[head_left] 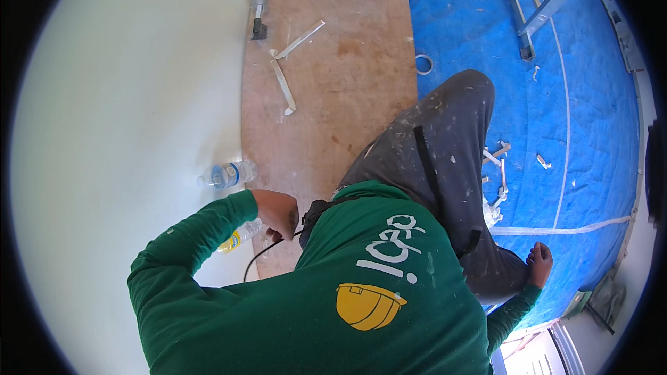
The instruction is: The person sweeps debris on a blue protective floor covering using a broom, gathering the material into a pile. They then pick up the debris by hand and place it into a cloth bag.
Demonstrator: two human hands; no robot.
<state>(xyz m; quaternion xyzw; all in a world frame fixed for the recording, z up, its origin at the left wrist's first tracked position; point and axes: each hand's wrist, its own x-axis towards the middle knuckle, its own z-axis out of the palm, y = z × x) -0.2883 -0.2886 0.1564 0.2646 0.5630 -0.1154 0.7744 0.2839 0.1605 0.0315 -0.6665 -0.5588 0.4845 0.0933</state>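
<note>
My left hand (pixel 278 212) is bent in at my waist, its fingers curled narrow right at a thin black cable (pixel 262 253). Whether they pinch it or only brush it, I cannot tell. The cable lies just under those fingertips, its long axis slanting from the black pouch (pixel 316 215) at my waist out to the left and back, curving until my green sleeve (pixel 184 243) hides it. My left hand is much the nearer; my right hand (pixel 540 264) is well apart on my other side, loosely curled beside my bent leg (pixel 451 139) over the blue sheet (pixel 597 160), and I can see nothing in it.

By my left forearm are 2 clear bottles, 1 with a blue-and-white label (pixel 233 174) and 1 with a yellow label (pixel 238 237), close to the white wall (pixel 125 132). Loose tape strips (pixel 281 83) lie ahead on the brown board (pixel 375 62).
</note>
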